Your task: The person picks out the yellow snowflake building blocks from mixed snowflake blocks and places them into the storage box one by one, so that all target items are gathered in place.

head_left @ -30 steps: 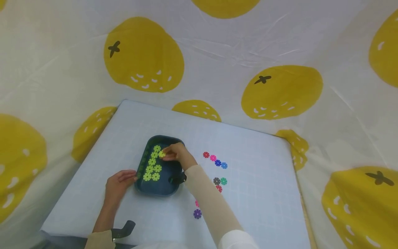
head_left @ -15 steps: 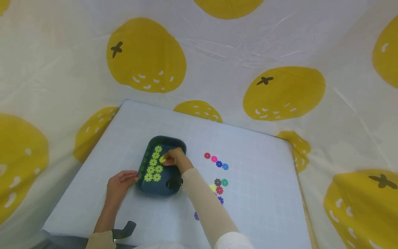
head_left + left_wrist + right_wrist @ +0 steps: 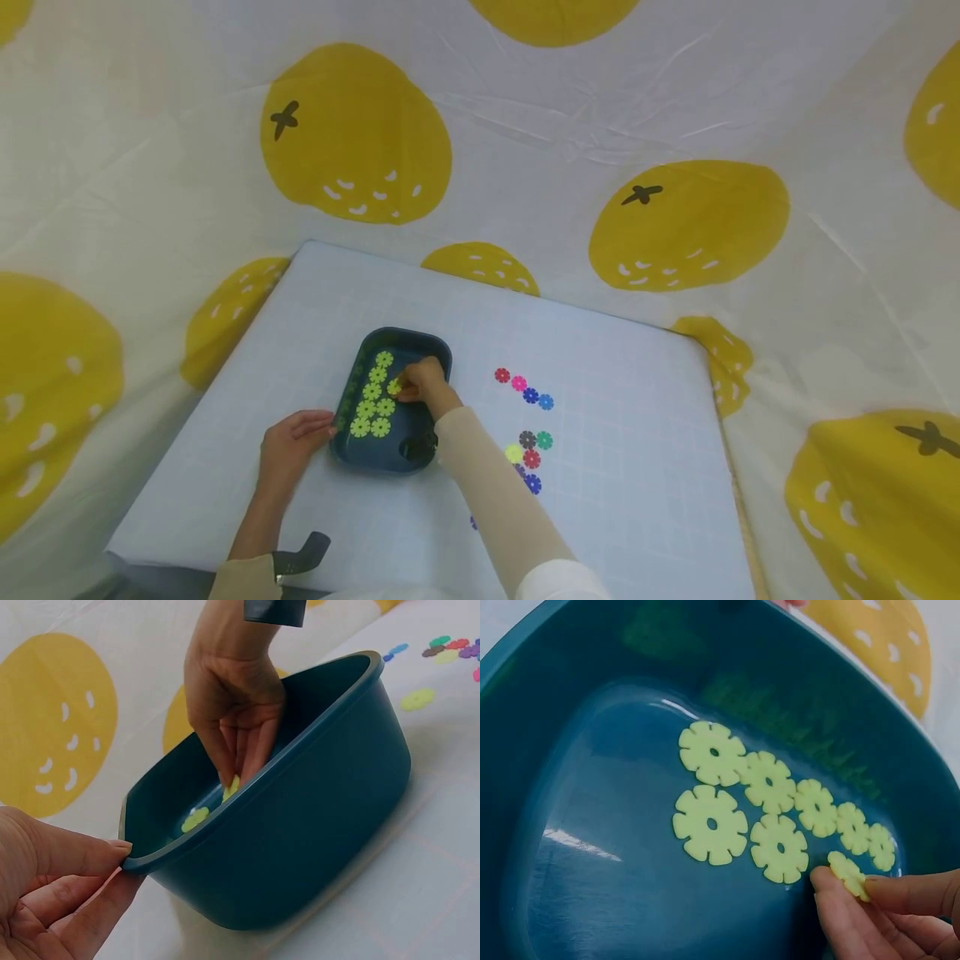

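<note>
A dark teal plastic basin [image 3: 367, 457] stands on the table, left of its middle. Several yellow-green snowflake discs [image 3: 712, 825] lie flat on its floor in two adjoining rows, one longer than the other. Thumb and fingers of my left hand [image 3: 291, 444] pinch the basin's rim at its left side, as the left wrist view shows. My right hand [image 3: 425, 386] reaches down inside the basin. Between its thumb and fingertips it holds one more yellow-green snowflake disc [image 3: 848, 875], tilted, beside the end of the shorter row.
Right of the basin, a slanting row of red, pink and blue discs [image 3: 531, 395] lies on the white-covered table [image 3: 630, 400]. Closer to me is a mixed cluster of discs [image 3: 531, 458], partly behind the right forearm. A fruit-patterned cloth [image 3: 525, 125] hangs behind the table.
My right hand has moved a little toward me inside the basin, carrying the pinched disc from beside the far end of the row. My left hand stays at the rim.
</note>
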Demonstrator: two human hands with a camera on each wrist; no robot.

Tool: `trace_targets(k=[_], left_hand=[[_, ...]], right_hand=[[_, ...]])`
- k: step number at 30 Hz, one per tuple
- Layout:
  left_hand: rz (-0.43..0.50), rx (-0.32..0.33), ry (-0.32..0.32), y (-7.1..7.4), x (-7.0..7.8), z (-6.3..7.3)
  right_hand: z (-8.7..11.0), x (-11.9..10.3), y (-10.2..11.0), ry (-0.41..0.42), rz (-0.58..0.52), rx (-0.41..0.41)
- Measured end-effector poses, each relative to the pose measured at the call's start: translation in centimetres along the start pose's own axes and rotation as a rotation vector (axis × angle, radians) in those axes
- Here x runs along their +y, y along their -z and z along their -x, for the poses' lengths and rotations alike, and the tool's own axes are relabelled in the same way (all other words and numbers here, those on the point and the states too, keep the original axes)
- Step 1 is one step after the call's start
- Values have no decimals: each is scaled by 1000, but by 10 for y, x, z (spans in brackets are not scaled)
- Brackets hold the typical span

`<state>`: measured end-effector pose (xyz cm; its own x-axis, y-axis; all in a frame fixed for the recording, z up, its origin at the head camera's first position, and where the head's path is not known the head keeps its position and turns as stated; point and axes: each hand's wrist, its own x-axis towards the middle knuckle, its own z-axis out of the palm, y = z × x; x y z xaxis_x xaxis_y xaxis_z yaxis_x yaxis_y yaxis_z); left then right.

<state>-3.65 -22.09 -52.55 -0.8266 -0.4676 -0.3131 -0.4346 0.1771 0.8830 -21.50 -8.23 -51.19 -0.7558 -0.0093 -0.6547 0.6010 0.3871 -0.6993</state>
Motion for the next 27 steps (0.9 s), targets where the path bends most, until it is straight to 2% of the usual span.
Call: trace_targets(k=[8,17,27], left_hand=[[-2,8,8,-2,3,3],[3,14,4,-2,2,3],[8,18,-12,0,2,3]], right_hand=[[-4,2,0,17,75,11],[7,-2,3,42,160,20],[17,-11,10,25,202,21]])
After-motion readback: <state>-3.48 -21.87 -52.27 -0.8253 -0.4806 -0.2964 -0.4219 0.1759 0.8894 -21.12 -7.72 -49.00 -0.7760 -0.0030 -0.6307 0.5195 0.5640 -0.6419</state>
